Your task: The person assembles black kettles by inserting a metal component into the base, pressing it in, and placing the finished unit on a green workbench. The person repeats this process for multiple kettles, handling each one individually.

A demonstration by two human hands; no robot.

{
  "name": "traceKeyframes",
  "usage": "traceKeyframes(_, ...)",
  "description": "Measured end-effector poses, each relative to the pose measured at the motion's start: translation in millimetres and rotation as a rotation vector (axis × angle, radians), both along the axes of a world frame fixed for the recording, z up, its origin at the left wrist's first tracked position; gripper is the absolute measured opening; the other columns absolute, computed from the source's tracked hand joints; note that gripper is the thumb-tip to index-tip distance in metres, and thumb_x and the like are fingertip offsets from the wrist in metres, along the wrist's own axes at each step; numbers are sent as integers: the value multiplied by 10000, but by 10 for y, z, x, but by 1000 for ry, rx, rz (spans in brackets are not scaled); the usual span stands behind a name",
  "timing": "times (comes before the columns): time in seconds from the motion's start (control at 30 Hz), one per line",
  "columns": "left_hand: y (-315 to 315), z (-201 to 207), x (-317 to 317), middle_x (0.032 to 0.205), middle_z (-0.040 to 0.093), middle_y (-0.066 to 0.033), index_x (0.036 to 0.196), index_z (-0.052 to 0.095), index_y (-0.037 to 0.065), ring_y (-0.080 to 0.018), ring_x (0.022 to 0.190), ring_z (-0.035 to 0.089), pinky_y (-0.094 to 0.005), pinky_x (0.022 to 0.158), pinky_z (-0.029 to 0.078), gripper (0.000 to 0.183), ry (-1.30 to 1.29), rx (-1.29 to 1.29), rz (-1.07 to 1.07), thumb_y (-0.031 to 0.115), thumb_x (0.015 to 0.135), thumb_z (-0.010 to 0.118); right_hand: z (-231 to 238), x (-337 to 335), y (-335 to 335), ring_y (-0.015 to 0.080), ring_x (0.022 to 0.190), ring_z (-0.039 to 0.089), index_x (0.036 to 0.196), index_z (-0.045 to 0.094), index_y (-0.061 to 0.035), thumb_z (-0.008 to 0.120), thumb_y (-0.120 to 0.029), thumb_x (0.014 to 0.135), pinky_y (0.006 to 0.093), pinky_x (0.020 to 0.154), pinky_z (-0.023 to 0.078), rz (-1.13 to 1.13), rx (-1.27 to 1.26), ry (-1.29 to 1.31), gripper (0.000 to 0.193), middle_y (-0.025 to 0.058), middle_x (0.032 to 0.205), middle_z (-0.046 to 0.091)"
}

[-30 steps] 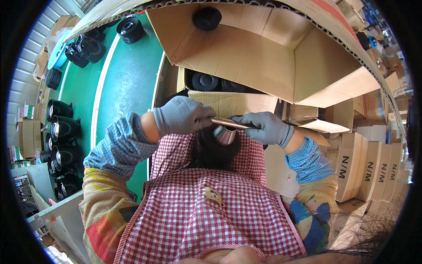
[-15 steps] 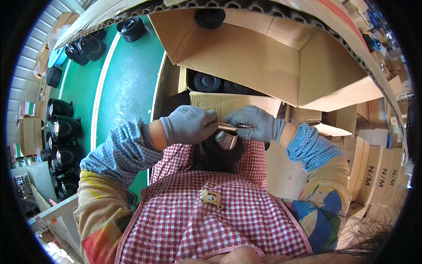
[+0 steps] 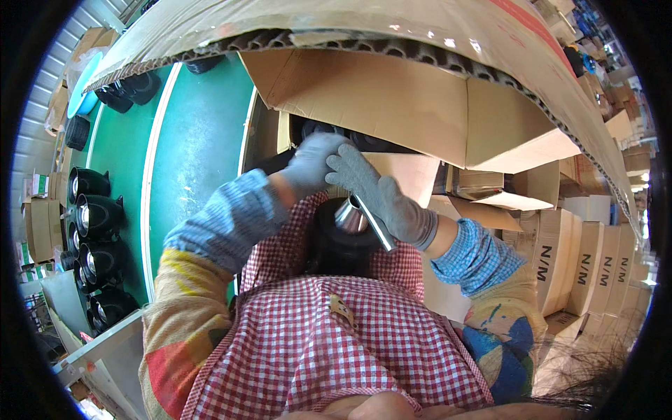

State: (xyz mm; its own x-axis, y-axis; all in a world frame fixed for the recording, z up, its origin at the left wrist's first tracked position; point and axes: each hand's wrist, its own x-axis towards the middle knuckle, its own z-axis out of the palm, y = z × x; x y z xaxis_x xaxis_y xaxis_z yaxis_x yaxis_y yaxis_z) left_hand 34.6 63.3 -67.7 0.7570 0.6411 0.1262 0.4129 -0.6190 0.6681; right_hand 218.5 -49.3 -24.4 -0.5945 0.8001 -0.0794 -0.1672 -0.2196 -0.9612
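Observation:
A black rounded housing (image 3: 343, 246) sits on my lap between my knees. A shiny silver cone-shaped part (image 3: 350, 218) stands in its top. My right hand (image 3: 385, 199), in a grey glove, is over the housing, its fingertips pointing up and left. A slim shiny metal tube (image 3: 378, 227) slants along its palm side, held by that hand. My left hand (image 3: 313, 162), also gloved, is beyond the housing by the carton of black round parts. It is smeared by motion, and its fingers are mostly hidden. Its edge meets my right fingertips in the picture.
A large open carton (image 3: 378, 91) stands ahead, its flap (image 3: 392, 21) arching across the top. On the left is a green bench (image 3: 196, 140), with several black housings (image 3: 98, 217) along its left side. Stacked cartons (image 3: 584, 266) stand at the right.
My left hand has moved forward, away from the tube, to the carton of black parts. My right hand has opened its fingers outward, and the tube has swung from level to slanting down right.

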Motion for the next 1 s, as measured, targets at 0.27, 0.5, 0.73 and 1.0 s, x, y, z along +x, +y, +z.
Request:
traceKeyframes(0.27,-1265,797,100,994,668,-42,1025,704,133,-243,967,622,-403,844,471,331,-468,430,-245,395,829,754,200,-44,-19,330,1437,402,1645,97,-204,315,-935,798,431,1177,328,14,-261,294,1139,206,1593,362)
traceKeyframes(0.5,-1273,390,408,861,593,-16,876,653,174,-223,866,598,-396,761,465,228,-272,344,-212,379,839,745,-402,8,453,271,1429,418,1550,352,-86,357,-717,977,415,1197,308,108,229,129,852,198,1497,485)
traceKeyframes(0.73,-1105,469,306,780,637,-37,856,702,125,-247,724,620,-379,666,489,172,-580,204,-325,291,864,749,-778,-49,461,251,915,617,927,608,-46,383,-429,1081,414,1106,374,-225,732,-213,470,74,818,630)
traceKeyframes(1.0,-808,276,-299,753,637,-99,815,656,-9,-231,736,595,-405,798,487,328,-1018,-950,-393,247,1016,617,-335,449,-36,262,752,672,919,745,-134,729,-449,877,375,701,512,-269,756,-799,318,68,786,704)
